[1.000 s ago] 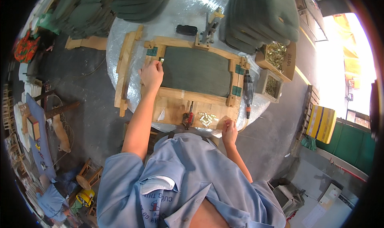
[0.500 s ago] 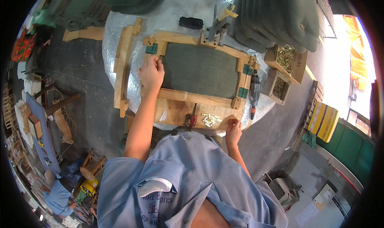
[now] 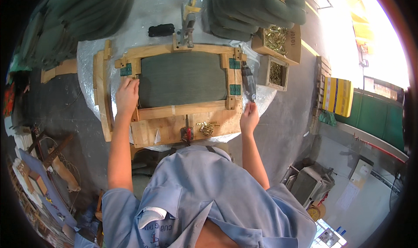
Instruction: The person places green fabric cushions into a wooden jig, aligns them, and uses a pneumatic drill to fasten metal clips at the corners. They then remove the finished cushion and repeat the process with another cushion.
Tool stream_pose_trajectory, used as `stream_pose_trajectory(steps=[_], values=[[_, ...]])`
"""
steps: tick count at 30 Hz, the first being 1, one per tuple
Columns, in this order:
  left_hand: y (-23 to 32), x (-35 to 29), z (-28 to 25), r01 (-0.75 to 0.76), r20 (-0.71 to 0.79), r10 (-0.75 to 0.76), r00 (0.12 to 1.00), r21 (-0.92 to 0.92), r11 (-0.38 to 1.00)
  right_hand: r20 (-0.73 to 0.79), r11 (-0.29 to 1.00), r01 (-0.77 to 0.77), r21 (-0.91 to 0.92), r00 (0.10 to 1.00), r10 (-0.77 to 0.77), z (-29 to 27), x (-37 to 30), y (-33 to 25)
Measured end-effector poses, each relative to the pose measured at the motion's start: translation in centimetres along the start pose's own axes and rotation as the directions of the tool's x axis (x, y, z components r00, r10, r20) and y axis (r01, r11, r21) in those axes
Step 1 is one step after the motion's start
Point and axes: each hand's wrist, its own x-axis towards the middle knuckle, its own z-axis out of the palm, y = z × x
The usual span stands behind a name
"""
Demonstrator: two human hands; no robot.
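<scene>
Reaching forward, left hand (image 3: pixel 126 96) has bunched fingers at left side of wooden frame (image 3: pixel 196 108), beside enclosed green pad (image 3: pixel 183 79). Right hand (image 3: pixel 249 118) curls fingers by near end of power tool (image 3: pixel 248 80); cannot tell what either grips.

A workshop is indicated by a wooden frame (image 3: pixel 174 110) fitted with a clamp (image 3: pixel 188 28), a power tool (image 3: pixel 248 82) laid near the worktop's (image 3: pixel 150 13) right edge, and green-grey panels (image 3: pixel 254 6) stacked along its far edge.
</scene>
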Motion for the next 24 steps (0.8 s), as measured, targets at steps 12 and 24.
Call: stream_pose_trajectory(steps=[12, 24], values=[[-0.2, 2.9, -2.8, -0.25, 0.11, 0.238, 0.965, 0.113, 0.962, 0.059, 0.986, 0.168, 0.003, 0.984, -0.168, 8.1, 7.8, -10.6], [-1.5, 3.8, -1.9, -0.291, 0.027, 0.291, 0.956, 0.019, 0.956, -0.022, 0.957, 0.269, 0.108, 0.963, -0.268, 8.8, 6.8, -9.4]])
